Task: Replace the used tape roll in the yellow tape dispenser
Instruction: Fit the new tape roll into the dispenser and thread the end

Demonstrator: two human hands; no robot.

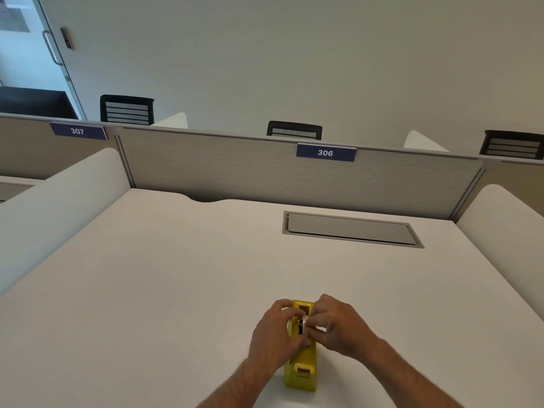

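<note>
The yellow tape dispenser stands on the white desk near its front edge, its long axis pointing away from me. My left hand wraps its left side, fingers curled over the top. My right hand comes in from the right, fingertips pinched on the tape roll seated in the dispenser's well. Only a sliver of the roll and its dark core shows between my fingers. Both hands touch at the roll.
A grey cable hatch is set into the desk at the back right. A fabric partition with a blue "306" label closes the far side, and white side panels flank the desk. Black chairs stand beyond the partition.
</note>
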